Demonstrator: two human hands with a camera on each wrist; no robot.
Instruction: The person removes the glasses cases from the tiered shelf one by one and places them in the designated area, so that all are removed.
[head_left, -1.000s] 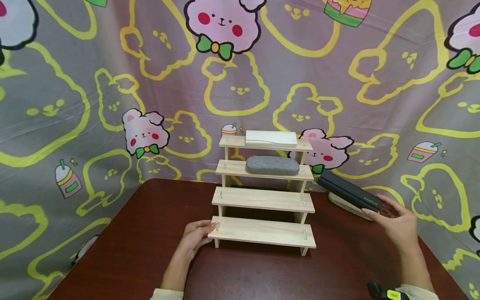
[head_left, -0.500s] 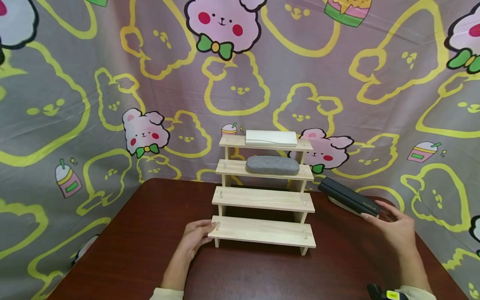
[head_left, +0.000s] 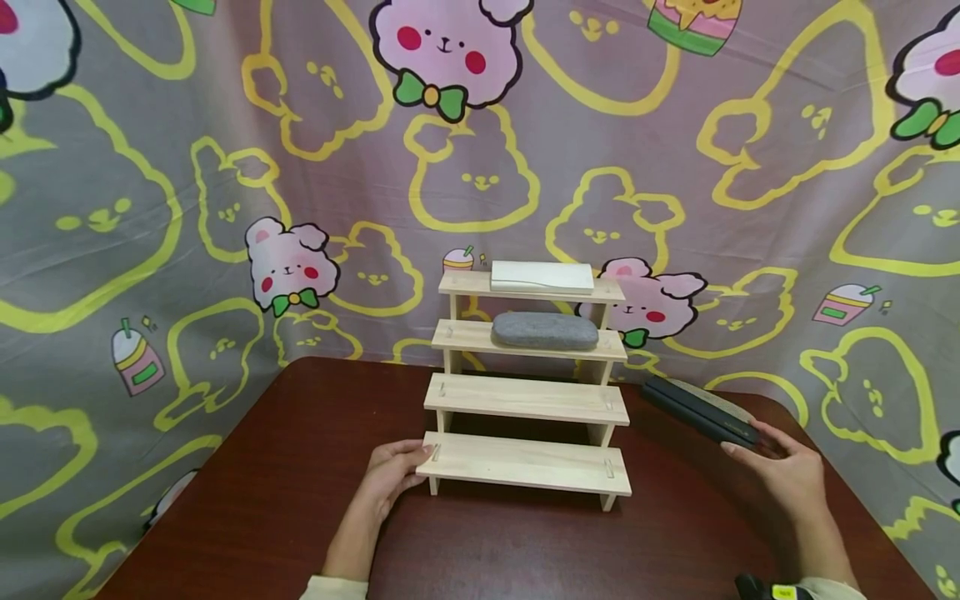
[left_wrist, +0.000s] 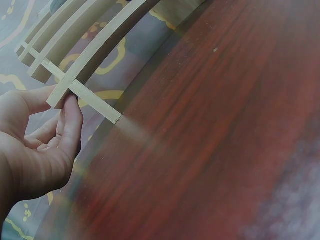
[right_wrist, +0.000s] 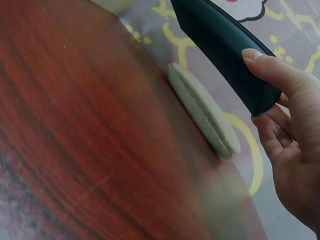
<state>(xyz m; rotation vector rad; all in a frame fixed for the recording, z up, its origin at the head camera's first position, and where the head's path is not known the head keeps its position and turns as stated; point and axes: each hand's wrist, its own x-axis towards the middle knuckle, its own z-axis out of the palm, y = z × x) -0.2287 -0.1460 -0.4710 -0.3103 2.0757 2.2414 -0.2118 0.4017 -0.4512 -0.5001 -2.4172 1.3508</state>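
Biggest thing in my feed is the cartoon-bear cloth hanging all around the back, then the dark red bench in front of me. On the bench sits a four-step wooden rack. Its top step carries a flat white box, and the step below holds a grey case; the two lower steps are bare.

Over on my right, the right hand has its grip on the near end of a long dark case, thumb on top and fingers curled underneath. The case is off the bench, tilted, just right of the rack. Under it a pale oval case lies at the bench edge.

My left hand is at the left end of the bottom step, thumb on top and fingertips under the board: a light pinch.
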